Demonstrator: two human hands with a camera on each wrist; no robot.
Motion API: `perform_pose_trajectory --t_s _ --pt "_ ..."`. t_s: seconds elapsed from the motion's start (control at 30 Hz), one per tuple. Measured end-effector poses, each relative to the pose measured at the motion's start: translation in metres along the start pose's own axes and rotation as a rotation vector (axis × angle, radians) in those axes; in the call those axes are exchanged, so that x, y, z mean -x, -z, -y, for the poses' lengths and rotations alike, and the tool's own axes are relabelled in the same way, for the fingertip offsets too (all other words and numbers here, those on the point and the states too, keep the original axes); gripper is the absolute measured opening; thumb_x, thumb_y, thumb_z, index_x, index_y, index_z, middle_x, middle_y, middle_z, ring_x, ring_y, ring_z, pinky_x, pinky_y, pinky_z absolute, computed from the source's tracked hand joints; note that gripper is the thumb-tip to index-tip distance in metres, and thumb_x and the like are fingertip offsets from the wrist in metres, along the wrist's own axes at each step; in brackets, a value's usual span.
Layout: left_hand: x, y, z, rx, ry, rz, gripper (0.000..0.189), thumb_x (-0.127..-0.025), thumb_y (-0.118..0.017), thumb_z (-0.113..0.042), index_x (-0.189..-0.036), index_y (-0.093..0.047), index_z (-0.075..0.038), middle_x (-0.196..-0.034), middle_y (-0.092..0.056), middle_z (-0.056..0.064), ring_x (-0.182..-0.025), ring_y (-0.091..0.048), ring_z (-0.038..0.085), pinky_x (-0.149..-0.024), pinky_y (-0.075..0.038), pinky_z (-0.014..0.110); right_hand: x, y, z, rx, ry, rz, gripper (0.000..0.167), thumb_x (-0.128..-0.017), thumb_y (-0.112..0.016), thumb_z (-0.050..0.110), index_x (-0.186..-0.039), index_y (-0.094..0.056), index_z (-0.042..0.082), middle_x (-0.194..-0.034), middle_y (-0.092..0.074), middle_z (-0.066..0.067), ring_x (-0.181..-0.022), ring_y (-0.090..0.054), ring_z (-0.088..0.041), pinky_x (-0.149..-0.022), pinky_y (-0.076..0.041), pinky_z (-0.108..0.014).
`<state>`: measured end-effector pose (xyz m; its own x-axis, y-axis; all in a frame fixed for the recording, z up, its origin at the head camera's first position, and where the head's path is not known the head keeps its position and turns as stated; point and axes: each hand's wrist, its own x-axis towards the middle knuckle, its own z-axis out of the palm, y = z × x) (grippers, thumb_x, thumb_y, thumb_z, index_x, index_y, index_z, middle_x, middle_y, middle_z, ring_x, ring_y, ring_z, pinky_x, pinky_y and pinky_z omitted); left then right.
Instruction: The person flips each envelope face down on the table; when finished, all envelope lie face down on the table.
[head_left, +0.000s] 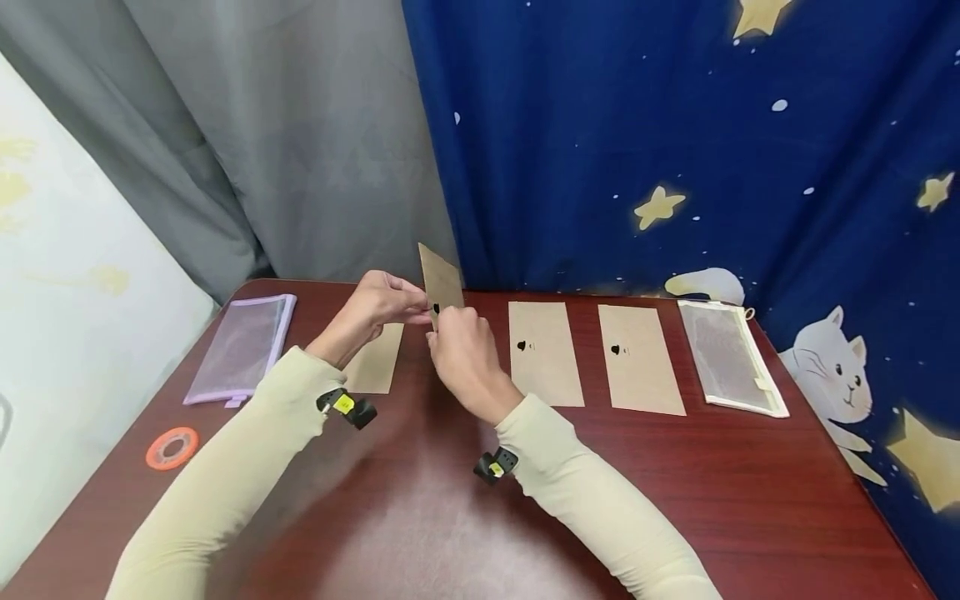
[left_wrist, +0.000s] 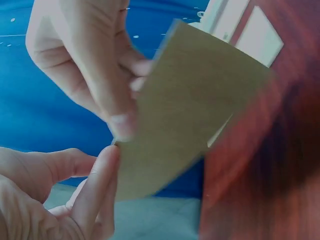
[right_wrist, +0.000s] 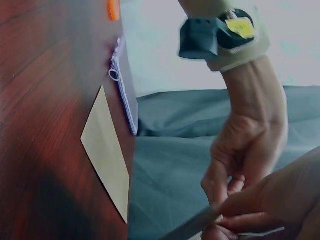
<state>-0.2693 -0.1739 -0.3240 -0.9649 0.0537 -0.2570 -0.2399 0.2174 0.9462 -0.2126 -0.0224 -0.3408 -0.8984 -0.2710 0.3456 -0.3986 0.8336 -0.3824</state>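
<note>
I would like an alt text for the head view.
A person's left hand and right hand hold up a brown paper piece at a dark red table. Three similar pieces lie between a purple pouch, left, and a cream pouch, right.

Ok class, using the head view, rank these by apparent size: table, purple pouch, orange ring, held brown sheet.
1. Table
2. Purple pouch
3. Orange ring and held brown sheet: unsure; the right hand partly hides the sheet
</note>
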Motion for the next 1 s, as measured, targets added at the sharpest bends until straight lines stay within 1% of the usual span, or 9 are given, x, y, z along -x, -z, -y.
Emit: perform_pose_trajectory --t_s 0.2,0.27,0.37,0.43,0.5,0.63,0.73,0.83,1.0 --pt "-0.005 -0.013 -0.011 -0.038 -0.043 -0.027 0.024 -0.088 -0.066 0.001 -0.108 -0.068 0.014 -0.07 -0.073 0.002 -0.063 -0.073 0.008 -0.074 -0.064 0.027 0.0 -0.002 0.0 0.212 0.012 -0.089 0.013 -0.091 -0.067 0.009 -0.08 -0.074 0.007 -0.076 -0.072 -0.012 -0.068 -0.072 -0.029 -0.055 -0.06 -0.036" --pt "-0.004 -0.014 -0.014 -0.026 -0.063 -0.042 0.022 -0.089 -0.066 0.001 -0.107 -0.068 0.014 -0.068 -0.073 0.0 -0.063 -0.073 0.007 -0.074 -0.064 0.027 -0.003 -0.001 0.0 0.234 0.002 -0.106 0.012 -0.091 -0.068 0.012 -0.081 -0.074 0.008 -0.076 -0.072 -0.011 -0.069 -0.072 -0.028 -0.055 -0.06 -0.036" --pt "-0.003 -0.013 -0.013 0.057 -0.074 -0.047 0.028 -0.093 -0.067 -0.001 -0.116 -0.065 0.014 -0.075 -0.074 0.0 -0.068 -0.075 0.008 -0.077 -0.063 0.025 -0.008 0.003 -0.002 0.196 -0.032 -0.122 0.013 -0.091 -0.069 0.013 -0.08 -0.074 0.007 -0.078 -0.073 -0.012 -0.071 -0.072 -0.029 -0.057 -0.06 -0.036" --pt "-0.005 -0.012 -0.007 0.156 -0.045 -0.039 0.036 -0.097 -0.065 -0.006 -0.126 -0.06 0.014 -0.089 -0.074 0.006 -0.074 -0.075 0.008 -0.084 -0.062 0.027 -0.012 0.008 -0.003 0.155 -0.051 -0.136 0.014 -0.09 -0.07 0.012 -0.078 -0.073 0.007 -0.079 -0.074 -0.013 -0.071 -0.073 -0.03 -0.057 -0.06 -0.037" --pt "-0.009 -0.011 0.003 0.26 0.02 -0.018 0.043 -0.101 -0.06 -0.012 -0.136 -0.053 0.012 -0.108 -0.071 0.015 -0.077 -0.075 0.01 -0.095 -0.058 0.03 -0.015 0.014 -0.003 0.117 -0.058 -0.155 0.017 -0.089 -0.069 0.009 -0.072 -0.07 0.007 -0.078 -0.074 -0.014 -0.07 -0.073 -0.031 -0.057 -0.061 -0.038" --pt "-0.018 -0.011 0.033 0.455 0.188 0.105 0.049 -0.109 -0.043 -0.019 -0.149 -0.037 0.006 -0.135 -0.052 0.026 -0.08 -0.073 0.016 -0.107 -0.05 0.038 -0.02 0.024 -0.001 0.067 -0.08 -0.152 0.022 -0.089 -0.068 0.008 -0.067 -0.068 0.01 -0.079 -0.075 -0.012 -0.073 -0.074 -0.031 -0.06 -0.061 -0.038" --pt "-0.02 -0.014 0.048 0.517 0.251 0.183 0.049 -0.11 -0.036 -0.018 -0.153 -0.03 0.005 -0.135 -0.05 0.025 -0.081 -0.072 0.018 -0.103 -0.055 0.037 -0.022 0.028 0.001 0.027 -0.117 -0.124 0.022 -0.09 -0.067 0.009 -0.068 -0.07 0.011 -0.079 -0.075 -0.01 -0.074 -0.074 -0.029 -0.062 -0.061 -0.037" --pt "-0.02 -0.018 0.051 0.521 0.245 0.204 0.045 -0.11 -0.035 -0.014 -0.15 -0.034 0.005 -0.121 -0.058 0.021 -0.081 -0.072 0.017 -0.09 -0.062 0.032 -0.021 0.029 0.0 -0.021 -0.149 -0.118 0.021 -0.091 -0.068 0.009 -0.07 -0.071 0.011 -0.077 -0.075 -0.008 -0.074 -0.074 -0.027 -0.062 -0.061 -0.036" --pt "-0.02 -0.019 0.052 0.5 0.228 0.216 0.042 -0.108 -0.036 -0.007 -0.148 -0.038 0.006 -0.094 -0.068 0.009 -0.081 -0.072 0.016 -0.08 -0.063 0.028 -0.019 0.03 -0.003 -0.068 -0.161 -0.131 0.025 -0.091 -0.066 0.008 -0.066 -0.068 0.011 -0.073 -0.073 -0.007 -0.073 -0.073 -0.028 -0.061 -0.06 -0.037"
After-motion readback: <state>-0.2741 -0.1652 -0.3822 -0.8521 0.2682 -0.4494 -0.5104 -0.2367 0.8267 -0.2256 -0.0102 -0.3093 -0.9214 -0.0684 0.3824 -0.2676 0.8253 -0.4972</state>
